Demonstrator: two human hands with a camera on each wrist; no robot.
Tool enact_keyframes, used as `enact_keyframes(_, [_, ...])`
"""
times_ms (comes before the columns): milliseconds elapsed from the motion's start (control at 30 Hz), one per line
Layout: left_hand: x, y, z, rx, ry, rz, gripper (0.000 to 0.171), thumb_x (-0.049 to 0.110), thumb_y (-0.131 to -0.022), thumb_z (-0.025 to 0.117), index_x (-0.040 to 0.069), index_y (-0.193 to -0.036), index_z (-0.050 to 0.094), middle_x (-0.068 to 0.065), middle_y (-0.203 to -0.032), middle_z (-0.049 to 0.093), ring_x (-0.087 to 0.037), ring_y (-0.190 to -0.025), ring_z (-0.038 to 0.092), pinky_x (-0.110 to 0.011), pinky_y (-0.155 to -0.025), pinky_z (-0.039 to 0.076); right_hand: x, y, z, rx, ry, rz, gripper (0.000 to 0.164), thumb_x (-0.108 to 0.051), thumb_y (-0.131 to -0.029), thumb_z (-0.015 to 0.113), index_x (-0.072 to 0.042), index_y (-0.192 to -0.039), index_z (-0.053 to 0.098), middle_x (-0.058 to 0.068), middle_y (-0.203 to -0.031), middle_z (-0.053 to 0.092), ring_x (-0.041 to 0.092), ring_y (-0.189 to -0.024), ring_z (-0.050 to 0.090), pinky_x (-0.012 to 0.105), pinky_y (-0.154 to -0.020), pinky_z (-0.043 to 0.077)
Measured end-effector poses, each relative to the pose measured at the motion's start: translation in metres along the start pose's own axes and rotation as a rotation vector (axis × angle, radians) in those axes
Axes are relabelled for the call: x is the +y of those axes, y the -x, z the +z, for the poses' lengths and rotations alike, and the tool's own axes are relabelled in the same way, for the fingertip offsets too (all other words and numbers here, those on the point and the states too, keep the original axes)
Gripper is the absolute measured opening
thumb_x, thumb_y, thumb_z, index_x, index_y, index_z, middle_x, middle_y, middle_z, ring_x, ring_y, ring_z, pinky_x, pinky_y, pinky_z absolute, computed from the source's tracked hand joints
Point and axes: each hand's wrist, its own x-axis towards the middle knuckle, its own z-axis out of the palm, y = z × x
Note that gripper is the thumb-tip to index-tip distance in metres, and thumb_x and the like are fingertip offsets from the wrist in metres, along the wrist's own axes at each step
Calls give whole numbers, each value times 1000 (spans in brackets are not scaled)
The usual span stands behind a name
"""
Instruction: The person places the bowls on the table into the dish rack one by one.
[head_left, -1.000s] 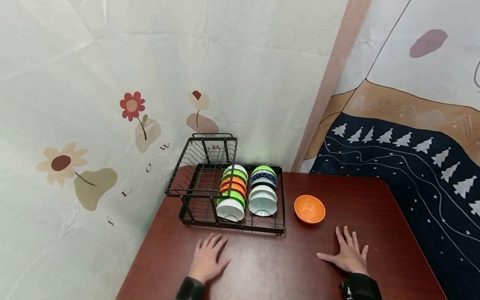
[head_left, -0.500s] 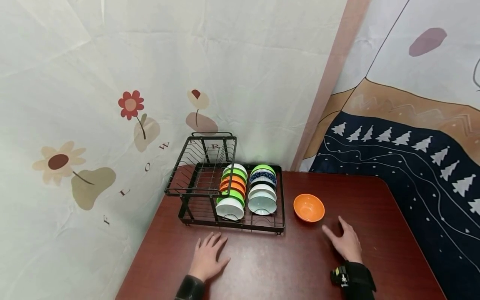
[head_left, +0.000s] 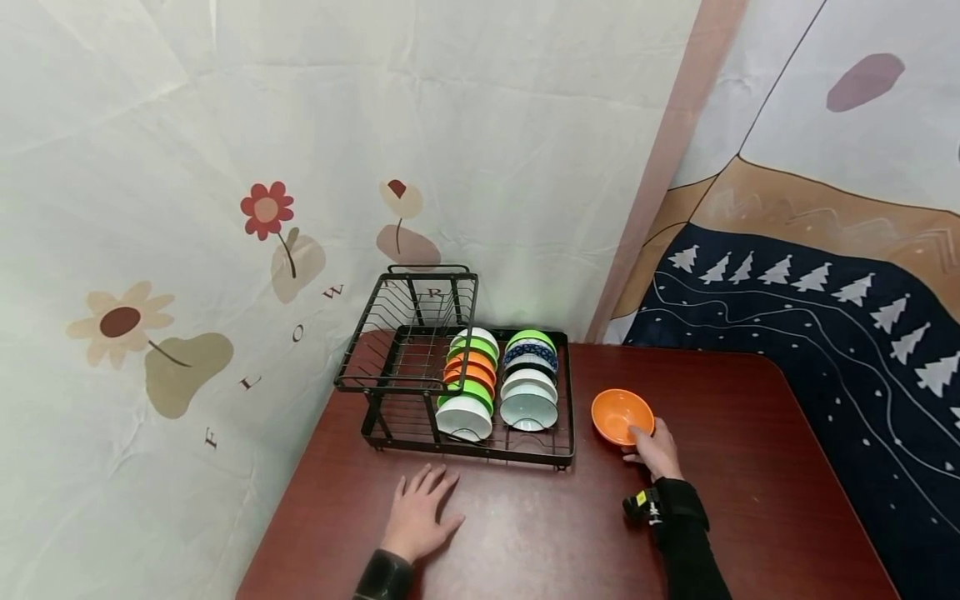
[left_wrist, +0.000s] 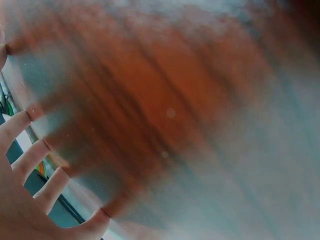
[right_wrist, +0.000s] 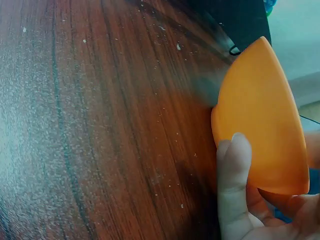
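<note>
An orange bowl (head_left: 619, 414) stands on the table right of the dish rack. My right hand (head_left: 657, 452) pinches its near right rim, the thumb over the inside. In the right wrist view, fingers (right_wrist: 233, 170) lie against the outside of the bowl (right_wrist: 257, 117), whose base is at the table surface. My left hand (head_left: 420, 515) rests on the table in front of the rack, its fingers spread and holding nothing. Its spread fingertips touch the wood in the left wrist view, where the hand (left_wrist: 35, 185) shows at the left edge.
A black two-tier dish rack (head_left: 480, 454) stands at the back left. Its lower tier holds two rows of upright bowls: a left row with a white bowl (head_left: 465, 418) in front, a right row with a pale grey bowl (head_left: 529, 412) in front. Printed cloth (head_left: 525, 167) hangs behind the table.
My right hand has moved forward and left from lying spread on the table to pinching the orange bowl's rim. The left hand and the rack have stayed in place.
</note>
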Motion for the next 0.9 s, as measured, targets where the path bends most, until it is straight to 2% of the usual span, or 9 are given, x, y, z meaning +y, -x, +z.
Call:
enact_keyframes(100, [0,0,0,-1,3,-3,69,56,-91,81,25,-151,67,-7,-161,62,-40,-154,53,-78,-125,37,0,-1,2,-8,12,0,63,-7,-114,41,11,-167,13,46,-154,37,10,-66,70,24,-66,66])
enact_keyframes(300, [0,0,-1,-7,4,-6,69,56,-91,81,25,-151,67,-7,-161,62,-41,-154,52,-78,-125,36,-2,5,1,11,-4,-45,70,7,-104,34,11,-170,11,53,-160,29,10,-62,67,27,-63,66])
enact_keyframes(667, [0,0,-1,8,13,10,68,55,-92,81,24,-150,68,-9,-160,63,-42,-152,54,-79,-123,38,-26,23,-12,92,-43,-114,75,13,-100,36,7,-171,14,50,-159,35,9,-67,67,35,-66,68])
enact_keyframes(800, [0,0,-2,5,14,11,68,56,-92,80,24,-151,67,-9,-160,62,-42,-152,54,-79,-123,38,-34,30,-15,143,-25,-146,74,14,-98,39,7,-169,19,48,-157,39,13,-76,68,37,-65,68])
enact_keyframes(900, [1,1,-2,0,11,10,68,57,-93,80,24,-151,67,-9,-160,62,-41,-152,54,-79,-123,38,-37,33,-16,169,-1,-153,73,13,-98,40,6,-168,21,47,-157,40,25,-90,69,38,-66,68])
